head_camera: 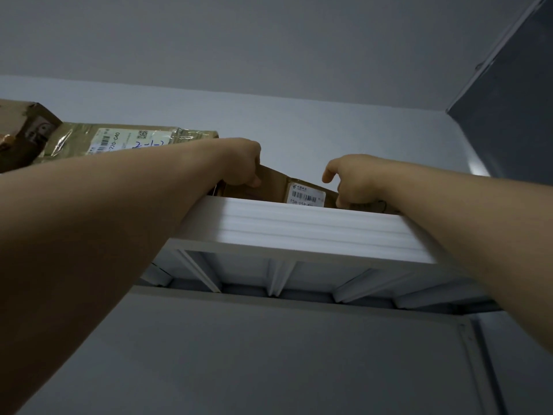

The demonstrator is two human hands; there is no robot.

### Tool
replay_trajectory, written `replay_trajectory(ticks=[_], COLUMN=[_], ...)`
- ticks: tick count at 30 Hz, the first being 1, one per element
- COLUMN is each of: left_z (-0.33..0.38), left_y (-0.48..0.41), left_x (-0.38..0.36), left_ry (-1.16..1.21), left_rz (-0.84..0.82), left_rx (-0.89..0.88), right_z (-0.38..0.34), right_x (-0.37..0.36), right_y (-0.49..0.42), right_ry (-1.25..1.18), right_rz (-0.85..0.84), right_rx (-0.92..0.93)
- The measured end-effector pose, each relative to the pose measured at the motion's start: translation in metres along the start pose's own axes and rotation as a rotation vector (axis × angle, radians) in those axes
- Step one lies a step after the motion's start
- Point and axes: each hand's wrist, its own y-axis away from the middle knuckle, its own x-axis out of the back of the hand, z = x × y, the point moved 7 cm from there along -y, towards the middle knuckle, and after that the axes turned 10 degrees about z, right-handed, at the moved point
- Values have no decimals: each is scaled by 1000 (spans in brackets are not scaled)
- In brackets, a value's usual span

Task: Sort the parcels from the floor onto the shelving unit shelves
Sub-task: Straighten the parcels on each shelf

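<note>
One flat brown cardboard parcel (273, 182) is pinched at its left edge by the left hand (242, 163) and held at its right end by the curled right hand (356, 181). It is set on the ribbed white top shelf (299, 232). Two more parcels are seen leftward: a glossy taped box (134, 142) and a crumpled brown carton (27, 130).

Before me, a plain brown cardboard parcel (275, 182) carries a white label (305, 195) printed with black barcode stripes. The shelf edge (299, 232) near me is white, banded with pale grey ridges. Far left, an olive-tan parcel (191, 136) shows glossy tape and a second white label (125, 140) with blue handwriting. The wall (329, 130) is pale grey.
</note>
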Motion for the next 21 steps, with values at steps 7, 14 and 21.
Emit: replay_trajectory(ticks=[7,14,21], left_z=[-14,-25,-27], left_y=[3,7,9], left_x=[9,16,26], left_ry=[171,309,435], left_rz=[50,119,218], left_rx=[68,96,85], right_z=[10,25,27], right_x=[2,11,34], right_y=[3,3,8], right_ry=[89,-118,-390], right_rz=[29,91,203], right_rx=[-36,-121,-191])
